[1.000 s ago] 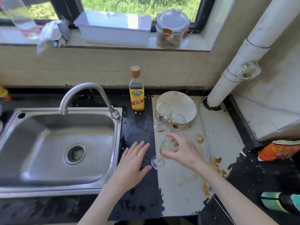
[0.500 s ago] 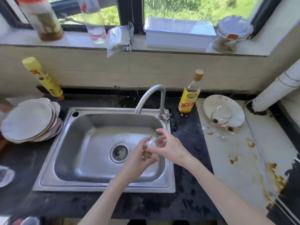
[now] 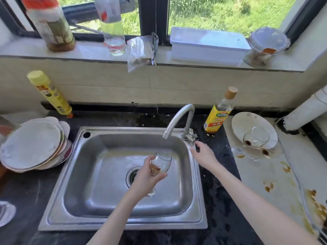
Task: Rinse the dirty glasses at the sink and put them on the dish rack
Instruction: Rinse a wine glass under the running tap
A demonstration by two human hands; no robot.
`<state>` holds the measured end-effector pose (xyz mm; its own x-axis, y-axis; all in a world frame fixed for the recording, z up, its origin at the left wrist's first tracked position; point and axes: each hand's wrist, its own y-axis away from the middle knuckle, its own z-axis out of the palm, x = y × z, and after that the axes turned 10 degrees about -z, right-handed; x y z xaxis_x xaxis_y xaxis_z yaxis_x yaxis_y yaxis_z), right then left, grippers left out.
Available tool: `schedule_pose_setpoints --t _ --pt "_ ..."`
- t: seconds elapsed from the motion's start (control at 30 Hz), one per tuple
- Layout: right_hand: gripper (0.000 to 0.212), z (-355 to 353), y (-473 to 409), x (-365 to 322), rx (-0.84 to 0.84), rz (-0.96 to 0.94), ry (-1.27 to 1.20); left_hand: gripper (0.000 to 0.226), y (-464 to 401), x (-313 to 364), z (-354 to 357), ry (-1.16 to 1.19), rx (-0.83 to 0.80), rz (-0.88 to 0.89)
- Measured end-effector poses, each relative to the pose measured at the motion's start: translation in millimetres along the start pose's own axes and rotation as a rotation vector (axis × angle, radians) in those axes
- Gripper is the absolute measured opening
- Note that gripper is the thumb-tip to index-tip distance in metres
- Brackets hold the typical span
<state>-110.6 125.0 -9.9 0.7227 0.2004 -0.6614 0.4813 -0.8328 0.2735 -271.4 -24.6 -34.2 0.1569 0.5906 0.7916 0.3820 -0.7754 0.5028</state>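
My left hand (image 3: 145, 179) grips a stemmed wine glass (image 3: 161, 164) with brown residue, held tilted over the steel sink (image 3: 99, 174) below the faucet spout (image 3: 178, 119). My right hand (image 3: 203, 154) reaches the faucet handle (image 3: 192, 138) at the sink's back right corner, fingers curled around it. No water is running. Two more dirty glasses (image 3: 254, 140) with brown dregs stand on the white counter to the right, in front of a white plate (image 3: 247, 124).
Stacked plates (image 3: 33, 145) sit left of the sink. A yellow bottle (image 3: 51, 92) leans on the back wall; an oil bottle (image 3: 218, 114) stands right of the faucet. The windowsill holds jars, a bag and a white box (image 3: 207, 45). Brown stains mark the right counter.
The glass was lifted from the right counter to the sink and passed from my right hand to my left. My right hand then moved to the faucet handle.
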Motion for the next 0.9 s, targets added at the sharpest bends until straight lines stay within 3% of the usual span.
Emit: schedule_pose_setpoints --t 0.13,0.3,0.43,0.53,0.67,0.9 --pt "0.060 -3 -38 8 -0.026 -0.016 0.053 0.057 -15 7 -5 0.021 -0.013 -0.028" --pt "0.039 10 -57 17 0.008 -0.058 0.074 0.059 -27 8 -6 0.064 -0.010 -0.056" --pt "0.042 25 -43 25 0.065 -0.183 0.128 0.056 -33 5 -5 0.098 -0.015 -0.081" --pt "0.049 47 -39 36 -0.061 -0.280 0.372 0.058 -38 2 -5 0.085 -0.032 -0.083" --pt "0.060 57 -43 38 -0.252 -0.205 0.677 0.057 -40 2 -6 0.083 -0.047 -0.098" --pt "0.065 54 -45 32 -0.361 -0.173 0.753 0.059 -40 -3 -6 0.131 -0.060 -0.127"
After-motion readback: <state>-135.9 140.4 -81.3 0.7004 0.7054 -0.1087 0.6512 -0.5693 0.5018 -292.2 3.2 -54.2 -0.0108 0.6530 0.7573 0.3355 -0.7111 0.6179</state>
